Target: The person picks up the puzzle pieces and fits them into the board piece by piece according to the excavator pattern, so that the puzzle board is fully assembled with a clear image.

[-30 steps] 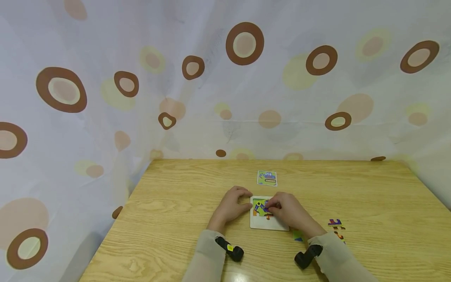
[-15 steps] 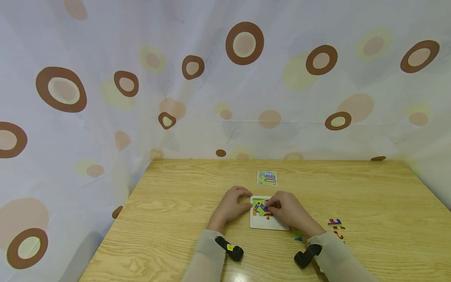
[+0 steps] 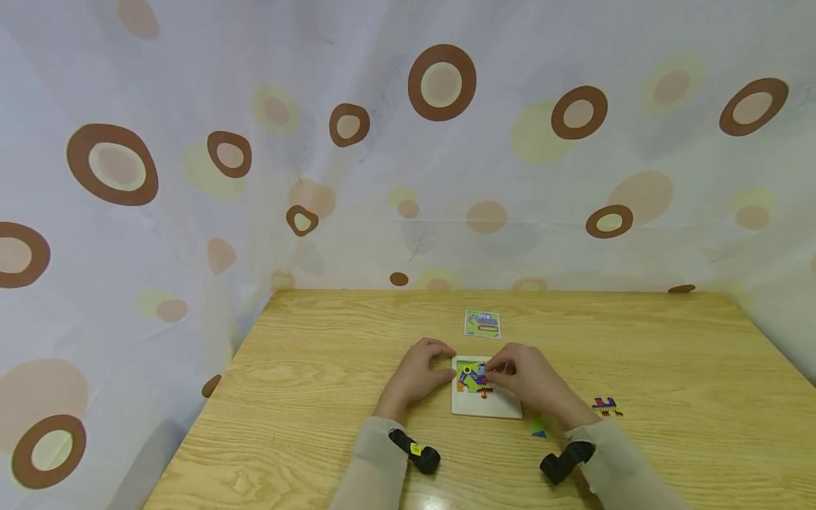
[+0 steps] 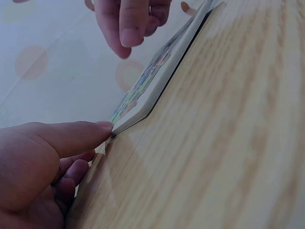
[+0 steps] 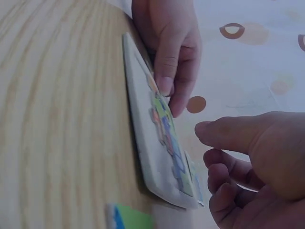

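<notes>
A white puzzle board point(image 3: 486, 407) lies on the wooden table, its upper part filled with colorful jigsaw pieces point(image 3: 470, 377) showing a vehicle on green. My left hand point(image 3: 417, 370) sits at the board's left side, thumb tip at the edge and fingers spread towards the far corner. Just above the right part of the picture is my right hand point(image 3: 525, 375). In the right wrist view, its thumb is stretched out and its other fingers are loosely bent, with nothing between them. Both wrist views show a gap between this right hand point(image 5: 259, 157) and the board.
A small picture card point(image 3: 482, 324) lies beyond the board. To the right is a loose purple, red and yellow puzzle piece point(image 3: 607, 406). A green and blue piece point(image 3: 539, 428) lies close by the right wrist, partly covered. A patterned curtain point(image 3: 357, 170) hangs behind the table.
My right hand has lifted and shifted slightly right off the puzzle picture. Its sleeve now covers the orange piece that showed at the right. My left hand stays at the board.
</notes>
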Motion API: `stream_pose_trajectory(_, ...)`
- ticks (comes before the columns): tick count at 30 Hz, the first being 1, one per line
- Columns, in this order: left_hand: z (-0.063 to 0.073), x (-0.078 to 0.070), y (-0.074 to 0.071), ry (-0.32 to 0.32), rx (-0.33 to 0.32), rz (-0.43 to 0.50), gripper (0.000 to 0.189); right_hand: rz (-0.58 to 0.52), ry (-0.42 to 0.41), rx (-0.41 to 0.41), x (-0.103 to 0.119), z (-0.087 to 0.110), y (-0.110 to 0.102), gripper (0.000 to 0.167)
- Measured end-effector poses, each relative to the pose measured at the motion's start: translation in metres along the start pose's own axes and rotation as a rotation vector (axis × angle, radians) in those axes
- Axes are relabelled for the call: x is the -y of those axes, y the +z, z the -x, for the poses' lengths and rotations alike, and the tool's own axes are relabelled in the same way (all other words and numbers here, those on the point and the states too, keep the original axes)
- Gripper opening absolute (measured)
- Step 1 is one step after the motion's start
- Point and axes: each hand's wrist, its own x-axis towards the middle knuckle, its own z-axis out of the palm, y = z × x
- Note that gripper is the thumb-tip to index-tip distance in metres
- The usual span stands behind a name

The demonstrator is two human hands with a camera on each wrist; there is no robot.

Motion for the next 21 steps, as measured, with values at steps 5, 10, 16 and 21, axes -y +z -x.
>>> stream_pose_trajectory(5,0.0,0.0,0.0,0.004,-0.005,0.012,0.031,-0.011,0.0,-0.027,-0.002,0.007,-0.011,0.009)
stream_pose_trajectory(10,0.001,0.0,0.0,0.005,-0.005,0.014,0.031,-0.003,-0.06,-0.078,-0.006,0.014,-0.022,0.012)
stream_pose_trajectory(16,0.002,-0.001,0.0,0.005,-0.005,0.017,0.031,0.031,-0.097,-0.139,-0.013,0.023,-0.032,0.009)
stream_pose_trajectory(21,0.002,-0.002,0.0,0.01,-0.006,0.009,0.031,0.064,-0.096,-0.173,-0.02,0.031,-0.04,0.009)
